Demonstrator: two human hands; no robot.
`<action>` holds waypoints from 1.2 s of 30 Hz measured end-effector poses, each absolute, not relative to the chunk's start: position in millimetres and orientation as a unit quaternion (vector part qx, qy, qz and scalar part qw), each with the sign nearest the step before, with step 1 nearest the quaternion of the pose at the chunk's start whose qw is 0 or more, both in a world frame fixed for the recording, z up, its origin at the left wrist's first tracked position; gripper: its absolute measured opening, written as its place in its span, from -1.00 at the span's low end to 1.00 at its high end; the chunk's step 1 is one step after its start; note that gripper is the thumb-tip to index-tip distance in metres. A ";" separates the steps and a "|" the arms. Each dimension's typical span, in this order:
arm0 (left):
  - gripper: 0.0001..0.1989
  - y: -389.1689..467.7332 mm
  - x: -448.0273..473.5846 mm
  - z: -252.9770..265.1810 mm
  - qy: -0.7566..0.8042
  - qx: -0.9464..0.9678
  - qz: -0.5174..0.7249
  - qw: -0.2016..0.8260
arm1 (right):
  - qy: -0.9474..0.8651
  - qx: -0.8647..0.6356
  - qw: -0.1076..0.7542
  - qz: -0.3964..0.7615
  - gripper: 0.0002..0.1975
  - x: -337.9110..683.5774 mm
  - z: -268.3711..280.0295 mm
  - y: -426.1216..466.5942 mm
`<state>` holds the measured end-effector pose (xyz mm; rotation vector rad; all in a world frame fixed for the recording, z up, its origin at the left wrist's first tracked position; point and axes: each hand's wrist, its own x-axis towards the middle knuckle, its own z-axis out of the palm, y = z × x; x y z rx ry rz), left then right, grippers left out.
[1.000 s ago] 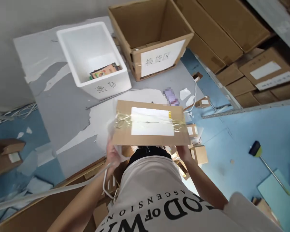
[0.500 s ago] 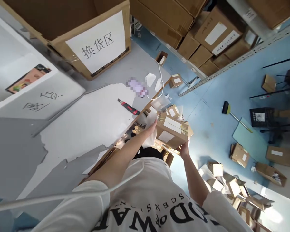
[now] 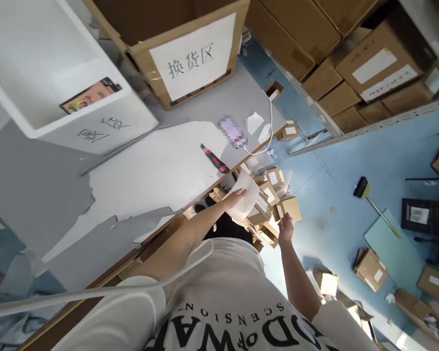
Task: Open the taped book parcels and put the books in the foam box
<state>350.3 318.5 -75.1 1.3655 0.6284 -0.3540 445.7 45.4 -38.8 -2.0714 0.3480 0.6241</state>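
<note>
My left hand (image 3: 237,199) is closed on a white, faintly ribbed packing sheet (image 3: 249,187), its thumb lying over the top. The sheet hangs past the table's edge, over a heap of cardboard boxes (image 3: 269,192). On the other side of the heap, my right hand (image 3: 286,228) is open, palm turned inward. Its fingertips overlap a small cardboard box (image 3: 291,208) in view; whether they touch it I cannot tell. On the table (image 3: 142,170) near my left hand lies a red and black utility knife (image 3: 215,158), its blade end pointing away from me.
A blurred phone (image 3: 233,131) with a white cable lies on the table. Behind are a large labelled carton (image 3: 201,58) and a white bin (image 3: 106,124). Shelves of cartons (image 3: 376,63) stand at the back right. A broom (image 3: 376,204) and flattened boxes (image 3: 370,268) lie on the floor.
The taped cardboard box held between both hands has left them, down at the heap. My right hand has opened; my left keeps the white packing sheet. The view has shifted left.
</note>
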 end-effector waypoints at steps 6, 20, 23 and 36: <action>-0.14 377.6 308.1 -24.7 0.349 0.582 0.032 0.734 | -0.031 -0.801 0.541 0.253 -0.24 472.1 -34.5 159.0; 0.00 401.1 134.5 17.1 0.489 0.493 0.539 0.477 | -0.465 -0.608 0.541 0.347 -0.16 402.2 19.3 394.1; 0.00 373.6 95.2 11.1 0.526 0.479 0.583 0.392 | -0.519 -0.577 0.506 0.376 -0.16 371.2 20.4 415.4; 0.03 222.1 14.7 -5.7 0.664 0.299 0.658 0.191 | -0.735 -0.369 0.345 0.453 -0.17 198.9 21.0 435.7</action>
